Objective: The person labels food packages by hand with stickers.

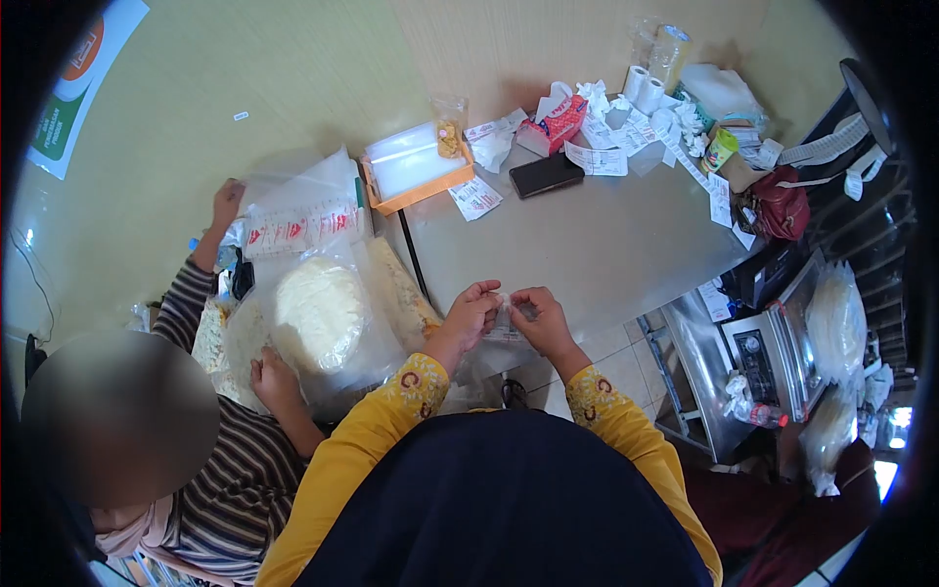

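the person wears a mustard-yellow top with long sleeves, the left sleeve (pixel 357 445) and the right sleeve (pixel 641 445) plain and smooth down the arm. each ends at the wrist in a patterned band, the left cuff (pixel 419 383) and the right cuff (pixel 594 391) both speckled with a fine pale print and set with small curved dark-red motifs. a broad dark navy cloth (pixel 499 504), plain all over, hangs across the chest and shoulders, and the left hand (pixel 471 313) and right hand (pixel 543 321) are bare beyond the cuffs.
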`<state>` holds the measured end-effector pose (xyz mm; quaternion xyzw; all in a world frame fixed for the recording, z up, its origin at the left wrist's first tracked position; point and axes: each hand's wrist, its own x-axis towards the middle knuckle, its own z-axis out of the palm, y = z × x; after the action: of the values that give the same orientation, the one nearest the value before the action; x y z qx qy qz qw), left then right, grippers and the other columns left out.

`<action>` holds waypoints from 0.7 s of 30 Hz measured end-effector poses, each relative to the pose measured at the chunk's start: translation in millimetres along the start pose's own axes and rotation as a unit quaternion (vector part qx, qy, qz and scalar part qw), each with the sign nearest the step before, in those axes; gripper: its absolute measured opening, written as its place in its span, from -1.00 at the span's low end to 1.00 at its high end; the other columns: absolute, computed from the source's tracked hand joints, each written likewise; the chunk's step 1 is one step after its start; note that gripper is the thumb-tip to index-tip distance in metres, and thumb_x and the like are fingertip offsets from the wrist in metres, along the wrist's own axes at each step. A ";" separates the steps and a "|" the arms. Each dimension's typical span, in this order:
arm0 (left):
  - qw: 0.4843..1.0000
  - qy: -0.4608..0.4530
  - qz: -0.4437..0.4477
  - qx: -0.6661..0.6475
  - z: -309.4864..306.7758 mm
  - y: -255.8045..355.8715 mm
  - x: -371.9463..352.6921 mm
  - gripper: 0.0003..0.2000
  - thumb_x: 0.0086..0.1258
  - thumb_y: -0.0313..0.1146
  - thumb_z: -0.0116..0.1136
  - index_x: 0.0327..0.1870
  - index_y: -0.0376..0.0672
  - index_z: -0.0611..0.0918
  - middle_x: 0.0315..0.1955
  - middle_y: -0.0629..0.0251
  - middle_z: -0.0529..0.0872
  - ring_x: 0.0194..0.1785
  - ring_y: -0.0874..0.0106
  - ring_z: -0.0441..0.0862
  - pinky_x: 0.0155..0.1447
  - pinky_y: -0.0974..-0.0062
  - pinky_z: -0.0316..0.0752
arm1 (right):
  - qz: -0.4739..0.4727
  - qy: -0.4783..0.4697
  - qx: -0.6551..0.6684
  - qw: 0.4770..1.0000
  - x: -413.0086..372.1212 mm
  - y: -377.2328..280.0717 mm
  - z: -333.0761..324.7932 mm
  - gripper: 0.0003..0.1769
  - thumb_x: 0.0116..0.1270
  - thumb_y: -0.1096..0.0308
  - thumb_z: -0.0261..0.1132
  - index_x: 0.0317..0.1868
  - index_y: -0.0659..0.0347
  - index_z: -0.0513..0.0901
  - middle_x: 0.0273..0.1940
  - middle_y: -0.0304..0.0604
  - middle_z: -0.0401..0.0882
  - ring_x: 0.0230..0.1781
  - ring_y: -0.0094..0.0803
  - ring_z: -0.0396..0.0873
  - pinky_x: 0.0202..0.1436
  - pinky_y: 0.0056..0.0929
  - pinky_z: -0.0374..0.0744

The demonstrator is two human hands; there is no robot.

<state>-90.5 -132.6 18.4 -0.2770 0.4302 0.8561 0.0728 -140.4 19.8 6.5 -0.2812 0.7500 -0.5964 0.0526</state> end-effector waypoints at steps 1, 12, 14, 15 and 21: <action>1.000 -0.010 -0.002 -0.003 -0.4 1.0 -0.6 -0.69 0.22 -0.51 0.07 -0.01 -0.19 0.38 -0.59 0.49 0.40 -0.71 0.71 0.17 -0.66 0.73 0.07 | 0.004 -0.006 0.003 1.000 0.4 -0.5 -1.1 -0.83 0.05 0.46 0.29 -0.29 0.25 0.57 -0.35 -0.13 0.55 -0.27 -0.26 0.48 -0.20 -0.38 0.48; 0.916 0.035 0.159 0.366 -15.6 -20.3 25.6 -0.70 0.15 -0.48 0.03 -0.05 -0.20 0.45 -0.57 0.46 0.47 -0.59 0.63 0.35 -0.54 0.64 0.26 | -0.042 -0.072 -0.050 0.995 2.7 7.9 -8.4 -0.79 0.03 0.45 0.30 -0.26 0.22 0.59 -0.30 -0.09 0.56 -0.21 -0.22 0.51 -0.10 -0.36 0.49; 0.925 0.037 0.077 0.369 2.3 -2.3 7.4 -0.65 0.06 -0.44 0.13 -0.09 -0.28 0.46 -0.50 0.25 0.56 -0.45 0.50 0.49 -0.37 0.53 0.42 | -0.056 -0.074 -0.066 0.993 3.0 3.8 -9.3 -0.79 0.02 0.47 0.30 -0.27 0.21 0.60 -0.31 -0.10 0.57 -0.20 -0.22 0.51 -0.10 -0.36 0.49; 0.921 0.045 0.103 0.372 1.5 -5.2 9.2 -0.66 0.05 -0.44 0.14 -0.10 -0.28 0.46 -0.50 0.25 0.56 -0.44 0.50 0.49 -0.37 0.53 0.41 | -0.052 -0.074 -0.070 0.993 2.4 2.4 -9.2 -0.80 0.02 0.48 0.29 -0.27 0.21 0.60 -0.31 -0.10 0.57 -0.20 -0.23 0.51 -0.10 -0.37 0.49; 0.948 0.038 0.122 0.292 -5.5 -18.2 16.8 -0.66 0.06 -0.42 0.13 -0.12 -0.28 0.44 -0.49 0.28 0.52 -0.46 0.52 0.46 -0.38 0.57 0.40 | -0.030 -0.081 -0.005 0.996 2.6 12.9 -10.8 -0.82 0.06 0.47 0.28 -0.27 0.25 0.60 -0.33 -0.09 0.55 -0.28 -0.29 0.53 -0.17 -0.44 0.49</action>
<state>-95.7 -127.5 -5.9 -0.2213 0.6945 0.6840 0.0292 -151.7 29.6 -1.7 -0.3511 0.7377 -0.5690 0.0939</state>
